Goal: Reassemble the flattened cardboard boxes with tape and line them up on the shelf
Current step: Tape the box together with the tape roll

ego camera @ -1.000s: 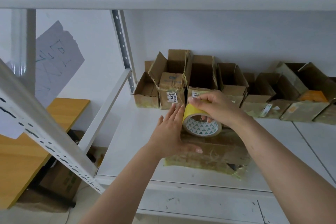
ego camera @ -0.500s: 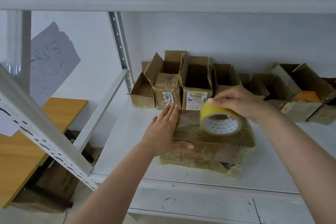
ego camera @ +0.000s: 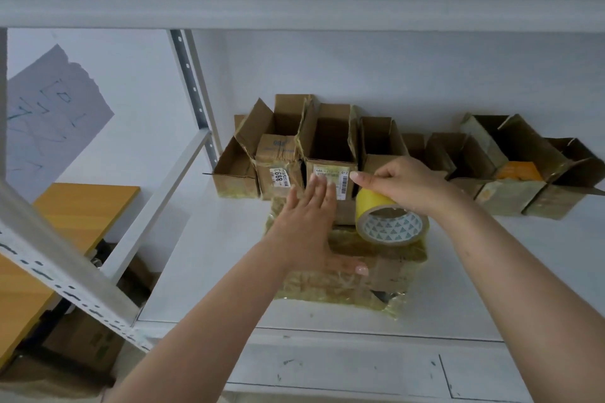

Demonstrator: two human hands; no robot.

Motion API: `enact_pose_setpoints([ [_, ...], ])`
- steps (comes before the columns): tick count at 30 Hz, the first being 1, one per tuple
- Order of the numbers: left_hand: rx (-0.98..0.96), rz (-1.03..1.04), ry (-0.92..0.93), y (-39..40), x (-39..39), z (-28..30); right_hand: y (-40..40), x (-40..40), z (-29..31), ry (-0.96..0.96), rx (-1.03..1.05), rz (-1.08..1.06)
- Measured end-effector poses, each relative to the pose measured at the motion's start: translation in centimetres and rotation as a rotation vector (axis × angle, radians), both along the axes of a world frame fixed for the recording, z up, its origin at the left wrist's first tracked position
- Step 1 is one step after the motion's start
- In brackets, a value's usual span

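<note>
A tape-covered cardboard box (ego camera: pixel 376 275) lies on the white shelf (ego camera: pixel 203 258), closed side up. My left hand (ego camera: pixel 309 229) presses flat on its top with straight fingers and the thumb spread toward me. My right hand (ego camera: pixel 406 185) grips a yellow roll of tape (ego camera: pixel 388 221) from above, holding it on the box's far right part. Several open cardboard boxes (ego camera: pixel 330 147) stand in a row along the back wall.
A grey perforated shelf upright (ego camera: pixel 193 91) rises at the back left, and a slanted beam (ego camera: pixel 62 268) crosses the near left. An orange table (ego camera: pixel 65 216) stands left of the shelf, with a brown box (ego camera: pixel 85 340) on the floor beneath.
My right hand carried the tape roll to the right and then back a little toward the middle of the box. My left hand stayed pressed on the box top.
</note>
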State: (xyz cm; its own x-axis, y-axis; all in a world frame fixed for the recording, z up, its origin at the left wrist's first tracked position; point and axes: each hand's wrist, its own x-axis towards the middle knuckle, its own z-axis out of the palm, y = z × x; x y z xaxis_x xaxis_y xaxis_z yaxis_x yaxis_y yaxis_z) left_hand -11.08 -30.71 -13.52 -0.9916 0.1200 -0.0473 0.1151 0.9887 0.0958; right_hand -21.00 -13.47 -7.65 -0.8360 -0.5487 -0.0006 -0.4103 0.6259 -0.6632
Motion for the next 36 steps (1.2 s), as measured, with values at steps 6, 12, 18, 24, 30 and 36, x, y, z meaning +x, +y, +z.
enact_pose_setpoints([
  [6, -0.096, 0.026, -0.046, 1.2, -0.5, -2.4, 2.6, -0.9, -2.0, -0.239, -0.240, 0.023],
  [12, -0.136, 0.004, -0.112, 1.4, -0.9, -2.5, 3.4, -0.9, -5.4, -0.444, -0.521, 0.088],
  [18, -0.104, -0.010, -0.113, 1.2, -1.1, -2.4, 2.8, -0.9, -3.0, -0.261, -0.450, 0.049],
  [24, -0.115, -0.011, -0.094, 0.9, -1.2, -2.8, 5.9, -2.6, 0.2, -0.030, 0.000, -0.041],
  [30, -0.139, -0.003, -0.098, 1.0, -1.4, -2.9, 9.0, -3.7, -2.0, 0.024, 0.537, -0.162],
  [36, -0.143, 0.000, -0.096, 1.1, -1.3, -2.8, 9.6, -3.8, -5.6, -0.065, 0.403, -0.214],
])
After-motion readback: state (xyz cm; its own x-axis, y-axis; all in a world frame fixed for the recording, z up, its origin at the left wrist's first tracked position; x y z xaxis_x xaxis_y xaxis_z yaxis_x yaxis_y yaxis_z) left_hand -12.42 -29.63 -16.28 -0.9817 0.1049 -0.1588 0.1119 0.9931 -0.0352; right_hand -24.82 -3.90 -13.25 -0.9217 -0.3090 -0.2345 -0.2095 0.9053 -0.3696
